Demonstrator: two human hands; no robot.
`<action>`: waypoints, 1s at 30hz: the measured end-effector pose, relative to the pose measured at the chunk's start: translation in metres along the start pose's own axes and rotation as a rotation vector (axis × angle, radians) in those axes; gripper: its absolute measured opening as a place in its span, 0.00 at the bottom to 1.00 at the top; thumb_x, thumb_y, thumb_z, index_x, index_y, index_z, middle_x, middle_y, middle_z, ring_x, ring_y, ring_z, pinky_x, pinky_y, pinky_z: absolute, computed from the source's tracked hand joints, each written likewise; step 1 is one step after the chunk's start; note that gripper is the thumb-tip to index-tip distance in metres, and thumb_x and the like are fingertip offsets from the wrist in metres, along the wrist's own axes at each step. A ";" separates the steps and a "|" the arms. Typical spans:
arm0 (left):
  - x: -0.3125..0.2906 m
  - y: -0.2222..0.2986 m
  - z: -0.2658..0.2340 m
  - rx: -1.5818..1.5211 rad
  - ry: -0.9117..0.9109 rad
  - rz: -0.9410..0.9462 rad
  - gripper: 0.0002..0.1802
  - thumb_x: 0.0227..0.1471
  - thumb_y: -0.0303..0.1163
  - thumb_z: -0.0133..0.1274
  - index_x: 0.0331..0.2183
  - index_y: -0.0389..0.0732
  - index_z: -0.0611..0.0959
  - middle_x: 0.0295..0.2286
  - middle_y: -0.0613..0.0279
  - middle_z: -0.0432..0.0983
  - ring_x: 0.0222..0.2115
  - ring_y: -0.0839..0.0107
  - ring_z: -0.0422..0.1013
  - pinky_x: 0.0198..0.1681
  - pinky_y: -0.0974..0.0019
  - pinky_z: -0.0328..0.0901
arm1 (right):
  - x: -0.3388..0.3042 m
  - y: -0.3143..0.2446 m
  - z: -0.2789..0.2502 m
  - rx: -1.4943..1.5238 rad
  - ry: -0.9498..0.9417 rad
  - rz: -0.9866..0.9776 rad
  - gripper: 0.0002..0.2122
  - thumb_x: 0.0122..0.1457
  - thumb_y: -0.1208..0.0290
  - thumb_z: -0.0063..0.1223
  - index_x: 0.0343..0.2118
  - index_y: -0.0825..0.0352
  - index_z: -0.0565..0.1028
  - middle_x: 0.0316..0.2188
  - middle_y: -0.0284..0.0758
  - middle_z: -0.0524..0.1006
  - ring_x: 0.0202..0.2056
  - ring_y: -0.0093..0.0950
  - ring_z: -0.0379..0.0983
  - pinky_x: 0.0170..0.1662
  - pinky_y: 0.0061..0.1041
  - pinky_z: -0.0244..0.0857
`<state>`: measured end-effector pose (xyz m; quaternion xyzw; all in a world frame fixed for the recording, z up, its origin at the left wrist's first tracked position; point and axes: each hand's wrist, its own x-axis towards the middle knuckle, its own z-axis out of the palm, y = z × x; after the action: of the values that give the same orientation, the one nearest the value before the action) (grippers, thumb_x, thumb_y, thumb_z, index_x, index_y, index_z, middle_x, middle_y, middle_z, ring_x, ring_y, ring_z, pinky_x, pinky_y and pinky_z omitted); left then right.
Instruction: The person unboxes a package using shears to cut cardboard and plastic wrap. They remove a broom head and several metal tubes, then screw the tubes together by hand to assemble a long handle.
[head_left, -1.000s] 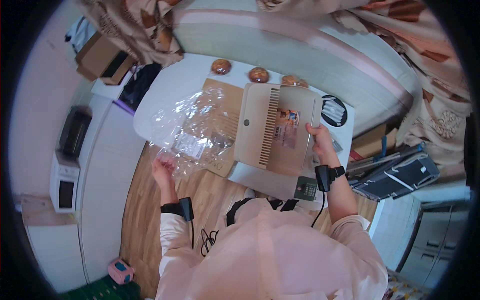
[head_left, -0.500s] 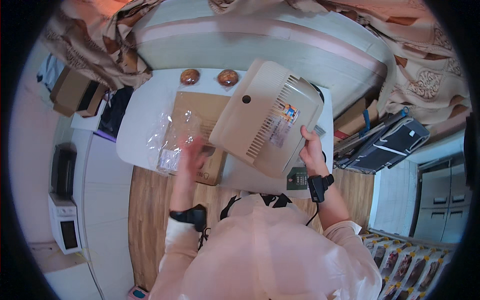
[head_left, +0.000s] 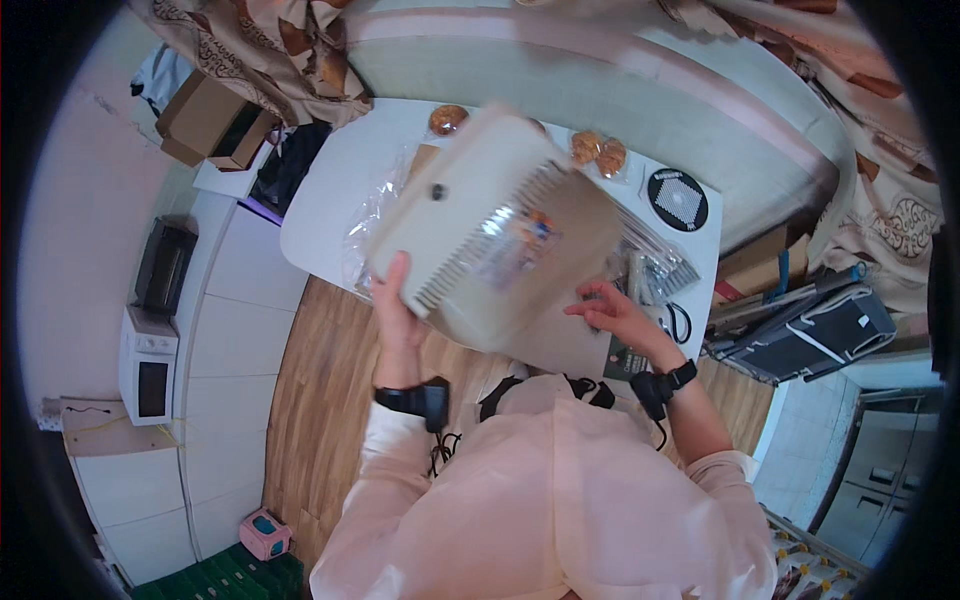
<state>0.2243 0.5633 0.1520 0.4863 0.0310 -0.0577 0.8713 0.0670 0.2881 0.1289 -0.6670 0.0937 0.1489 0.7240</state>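
Note:
A beige plastic tray-like piece (head_left: 450, 225) is tilted above the white table (head_left: 320, 215), slightly blurred by motion. It has a long row of slots, a round hole and a colourful label. My left hand (head_left: 395, 310) grips its near left edge, thumb on top and the other fingers hidden behind. My right hand (head_left: 620, 320) is off the piece, near its right side, with fingers apart and slightly curled. A dark green card (head_left: 627, 358) lies just below that hand. Beyond it are metal rods (head_left: 650, 245) and clear plastic packaging (head_left: 650, 280).
Wrapped bread (head_left: 449, 119) and wrapped pastries (head_left: 598, 153) lie along the far table edge. A black disc with a white pattern (head_left: 678, 199) sits at the far right, a black loop (head_left: 680, 322) nearer. Crumpled clear plastic (head_left: 368, 225) is at left. A folded dark frame (head_left: 810, 325) stands right of the table.
My left hand has come from above the cardboard onto the tray-like piece's near left edge. My right hand has let go of its right edge. The view has shifted, revealing pastries and the disc.

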 end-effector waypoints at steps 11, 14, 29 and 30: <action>0.075 0.030 -0.101 0.185 -0.019 -0.240 0.26 0.49 0.42 0.47 0.45 0.35 0.68 0.38 0.56 0.71 0.37 0.67 0.69 0.40 0.66 0.65 | -0.087 0.097 -0.113 -0.756 0.434 0.412 0.13 0.45 0.72 0.54 0.35 0.68 0.68 0.32 0.39 0.72 0.35 0.32 0.69 0.39 0.24 0.63; 0.097 0.007 -0.102 0.239 -0.042 -0.325 0.25 0.49 0.42 0.48 0.44 0.34 0.69 0.37 0.57 0.72 0.37 0.67 0.69 0.40 0.67 0.64 | -0.095 0.142 -0.103 -1.055 0.435 0.022 0.21 0.37 0.68 0.61 0.36 0.66 0.68 0.34 0.41 0.67 0.41 0.40 0.63 0.42 0.33 0.61; 0.070 -0.039 -0.045 0.801 -0.181 0.331 0.17 0.51 0.34 0.47 0.42 0.37 0.71 0.30 0.61 0.71 0.34 0.73 0.67 0.40 0.71 0.63 | -0.040 0.104 -0.079 -1.202 0.845 -0.216 0.31 0.35 0.69 0.62 0.46 0.64 0.62 0.39 0.40 0.65 0.42 0.39 0.61 0.44 0.33 0.57; 0.047 -0.039 -0.022 0.699 -0.307 0.084 0.16 0.52 0.32 0.46 0.42 0.37 0.71 0.32 0.62 0.71 0.35 0.74 0.66 0.41 0.72 0.61 | -0.030 0.107 -0.083 -1.236 0.719 -0.088 0.31 0.35 0.68 0.61 0.47 0.64 0.62 0.38 0.39 0.66 0.42 0.39 0.61 0.43 0.34 0.57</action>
<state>0.2660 0.5586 0.1026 0.7405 -0.1413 -0.1010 0.6492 0.0078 0.2101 0.0308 -0.9660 0.1980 -0.0837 0.1435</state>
